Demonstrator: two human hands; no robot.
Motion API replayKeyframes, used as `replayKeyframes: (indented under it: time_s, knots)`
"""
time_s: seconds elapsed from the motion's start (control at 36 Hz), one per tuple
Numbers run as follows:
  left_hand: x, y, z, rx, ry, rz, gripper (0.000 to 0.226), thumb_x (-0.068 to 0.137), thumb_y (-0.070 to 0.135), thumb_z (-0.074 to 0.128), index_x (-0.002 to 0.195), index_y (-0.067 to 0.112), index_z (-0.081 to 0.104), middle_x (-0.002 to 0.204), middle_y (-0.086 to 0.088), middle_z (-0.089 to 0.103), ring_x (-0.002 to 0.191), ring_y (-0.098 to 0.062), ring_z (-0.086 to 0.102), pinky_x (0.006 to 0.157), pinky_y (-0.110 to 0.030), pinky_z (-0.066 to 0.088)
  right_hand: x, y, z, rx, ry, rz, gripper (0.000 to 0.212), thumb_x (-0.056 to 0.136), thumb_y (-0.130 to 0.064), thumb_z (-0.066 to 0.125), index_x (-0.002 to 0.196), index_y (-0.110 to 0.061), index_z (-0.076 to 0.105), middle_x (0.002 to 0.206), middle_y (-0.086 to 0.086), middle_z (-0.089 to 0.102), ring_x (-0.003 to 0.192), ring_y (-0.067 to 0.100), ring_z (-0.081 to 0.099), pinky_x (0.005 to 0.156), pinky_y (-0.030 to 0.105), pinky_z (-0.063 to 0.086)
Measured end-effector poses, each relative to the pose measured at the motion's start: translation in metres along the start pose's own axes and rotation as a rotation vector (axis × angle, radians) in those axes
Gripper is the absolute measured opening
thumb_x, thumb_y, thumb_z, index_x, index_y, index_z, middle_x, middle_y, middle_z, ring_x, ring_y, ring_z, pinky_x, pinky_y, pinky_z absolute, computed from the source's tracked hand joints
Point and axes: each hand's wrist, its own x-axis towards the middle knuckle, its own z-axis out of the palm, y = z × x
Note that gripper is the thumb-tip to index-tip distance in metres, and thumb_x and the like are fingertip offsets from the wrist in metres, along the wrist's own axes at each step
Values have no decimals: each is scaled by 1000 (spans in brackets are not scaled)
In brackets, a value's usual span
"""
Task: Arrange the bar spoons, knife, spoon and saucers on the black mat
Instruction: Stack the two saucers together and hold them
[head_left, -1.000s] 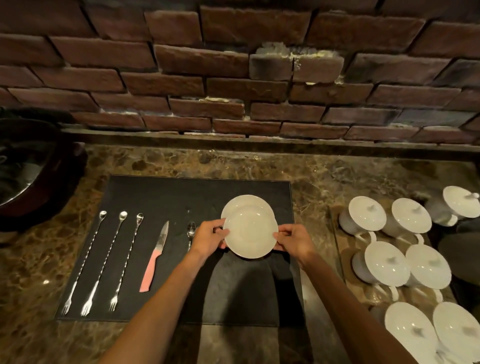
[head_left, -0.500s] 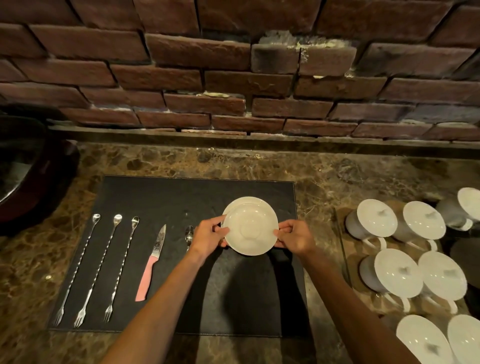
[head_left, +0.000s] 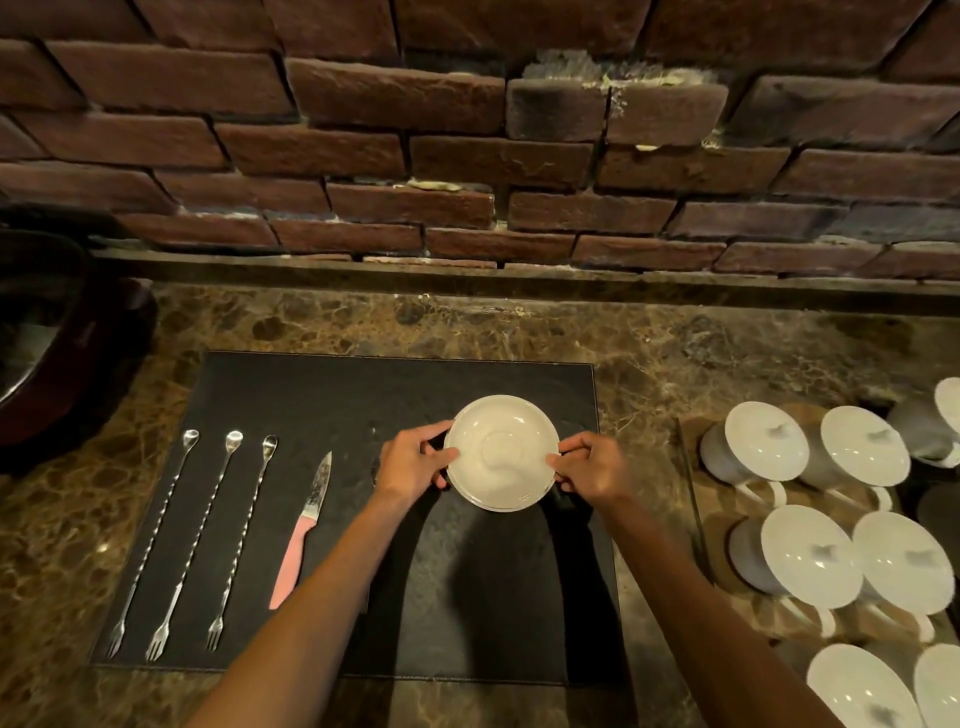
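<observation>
A black mat (head_left: 332, 395) lies on the marble counter. Three bar spoons (head_left: 197, 540) lie side by side on its left part, fork ends toward me. To their right lies a knife (head_left: 304, 525) with a pink handle. A small spoon (head_left: 375, 465) is almost hidden behind my left hand (head_left: 413, 465). White saucers (head_left: 501, 452) sit stacked on the right half of the mat, the upper one nearly lined up over the lower. My left hand grips the stack's left rim and my right hand (head_left: 589, 467) grips its right rim.
Several white lidded cups (head_left: 810, 556) stand on a tray at the right. A dark round vessel (head_left: 47, 332) sits at the far left. A brick wall (head_left: 467, 156) with a ledge runs along the back of the counter.
The upper saucer has slid back over the lower one, so the two now almost line up. Both hands kept hold of the rims. The camera view tilted up a little.
</observation>
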Motion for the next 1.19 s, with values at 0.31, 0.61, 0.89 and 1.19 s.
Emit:
replayKeyframes:
  time_s: [0.31, 0.61, 0.89, 1.19]
  knots:
    - [7, 0, 5, 24, -4, -58, 32, 96, 14, 66, 127, 4, 70, 108, -18, 76, 92, -29, 72, 85, -30, 58, 12, -1, -2, -19, -92, -59, 18, 91, -5, 62, 105, -2, 72, 77, 3, 69, 74, 19, 64, 79, 41, 57]
    - [-25, -2, 3, -41, -31, -9, 26, 96, 8, 65, 120, 0, 70, 89, -15, 68, 73, -20, 61, 74, -22, 59, -29, 5, -16, 32, -120, -78, 19, 94, -2, 58, 110, -1, 68, 90, 11, 69, 78, 18, 66, 68, 25, 58]
    - [-85, -33, 5, -61, -39, -33, 23, 97, 6, 63, 117, -1, 71, 88, -17, 66, 72, -20, 57, 68, -19, 53, -79, 37, -7, -9, -109, -54, 16, 91, -1, 60, 98, -7, 72, 86, 13, 70, 83, 25, 66, 88, 51, 57]
    - [-96, -49, 6, -99, -8, -47, 25, 95, 4, 65, 119, -3, 70, 91, -15, 68, 79, -23, 58, 69, -22, 53, -95, 46, 4, -16, -89, -33, 20, 91, -2, 60, 106, -6, 72, 98, 11, 73, 97, 28, 69, 93, 49, 55]
